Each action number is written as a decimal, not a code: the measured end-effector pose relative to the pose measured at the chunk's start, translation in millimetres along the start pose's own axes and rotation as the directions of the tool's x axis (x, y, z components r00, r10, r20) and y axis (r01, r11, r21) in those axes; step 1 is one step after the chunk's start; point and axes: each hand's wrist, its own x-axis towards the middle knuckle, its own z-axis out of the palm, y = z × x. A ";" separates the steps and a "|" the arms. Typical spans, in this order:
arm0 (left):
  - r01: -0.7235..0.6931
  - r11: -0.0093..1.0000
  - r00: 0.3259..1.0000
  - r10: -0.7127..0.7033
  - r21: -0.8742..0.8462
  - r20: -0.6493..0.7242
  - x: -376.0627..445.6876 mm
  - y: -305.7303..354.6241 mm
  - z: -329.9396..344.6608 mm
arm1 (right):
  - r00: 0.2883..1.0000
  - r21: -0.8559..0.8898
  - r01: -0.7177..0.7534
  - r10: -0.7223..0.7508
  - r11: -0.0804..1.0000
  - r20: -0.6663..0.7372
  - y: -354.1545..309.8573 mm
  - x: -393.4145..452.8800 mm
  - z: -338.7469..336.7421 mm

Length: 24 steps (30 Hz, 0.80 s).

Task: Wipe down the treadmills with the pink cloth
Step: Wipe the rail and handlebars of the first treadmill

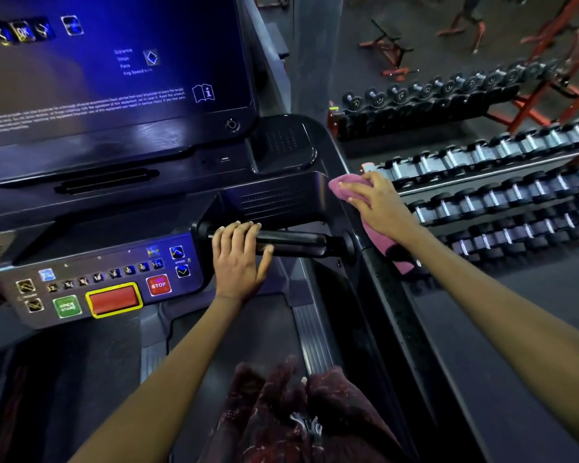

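Gym equipment fills the view, with a dark treadmill (281, 202) taking up the left and middle and dark flooring beyond it. At far left the control panel (94, 282) shows a green start button (67, 306), a red pad with a yellow border (114, 299) and a red STOP button (158, 285), while above it the large blue-lit screen (114, 68) carries small white text. Just right of the panel, the left hand (239, 259) grips the black horizontal handlebar (291, 243), fingers curled over its top and thumb underneath. Below, near the bottom edge, dark red patterned clothing (301, 416) hangs over the treadmill belt (214, 345). Further right, the right hand (376, 205) presses flat on the pink cloth (345, 190), fingers spread and nearly straight, holding it against the upper right corner of the console where the side rail (391, 295) begins; the cloth's lower end trails down the outside of the rail. Past the rail, at far right, tiered racks of dumbbells (502, 182) run in rows, and red-framed benches (549, 78) stand behind them.
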 end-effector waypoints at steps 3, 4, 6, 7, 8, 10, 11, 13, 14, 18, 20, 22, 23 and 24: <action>0.011 1.000 0.999 -0.010 -0.010 0.047 -2.4 1.1 -2.2 | 0.996 -0.268 0.081 -0.070 0.960 0.049 -14.9 -12.0 -4.0; 0.017 1.000 0.998 -0.016 -0.014 0.067 -2.5 2.0 -3.1 | 0.992 -0.339 0.127 -0.110 0.932 0.067 -18.2 -18.8 -5.7; 0.021 1.000 0.994 -0.019 -0.012 0.111 -1.5 2.8 -5.6 | 0.979 -0.410 0.201 -0.172 0.889 0.108 -29.4 -34.2 -7.4; 0.023 1.000 0.990 -0.021 -0.009 0.137 -1.5 3.5 -7.2 | 0.971 -0.434 0.236 -0.196 0.869 0.136 -35.0 -40.5 -7.8; 0.026 1.000 0.986 -0.024 -0.007 0.164 -1.0 4.5 -9.3 | 0.966 -0.457 0.254 -0.202 0.852 0.160 -39.6 -45.0 -8.5; 0.024 1.000 0.974 -0.027 0.017 0.223 0.1 7.0 -14.3 | 0.969 -0.463 0.234 -0.168 0.855 0.179 -48.2 -52.9 -9.8; 0.017 0.999 0.966 -0.025 0.032 0.259 0.7 7.5 -16.8 | 0.977 -0.444 0.195 -0.137 0.875 0.161 -51.8 -55.4 -10.1; -0.008 0.999 0.940 -0.005 0.037 0.341 1.9 7.2 -23.1 | 0.992 -0.435 0.123 -0.096 0.892 0.083 -58.7 -59.0 -5.6; -0.029 0.999 0.929 0.015 0.032 0.371 2.5 5.6 -26.2 | 0.995 -0.429 0.093 -0.075 0.899 0.060 -67.4 -61.2 -2.8; -0.152 0.988 0.886 0.124 0.028 0.447 11.9 -6.1 -44.4 | 0.998 -0.423 0.020 -0.042 0.906 -0.041 -102.8 -62.1 22.8; -0.206 0.979 0.852 0.175 0.008 0.494 19.4 -12.1 -52.3 | 0.999 -0.403 -0.031 0.020 0.915 -0.031 -120.4 -59.2 33.7; -0.255 0.966 0.830 0.203 0.030 0.519 24.5 -15.7 -58.6 | 0.996 -0.359 -0.092 0.081 0.929 -0.045 -132.8 -55.4 44.8; -0.277 0.960 0.826 0.212 0.048 0.523 26.8 -19.0 -62.4 | 0.994 -0.344 -0.101 0.078 0.933 -0.081 -142.0 -53.4 51.3; -0.280 0.958 0.827 0.209 0.061 0.522 29.3 -22.3 -65.7 | 0.992 -0.338 -0.101 0.070 0.936 -0.103 -152.2 -51.0 56.4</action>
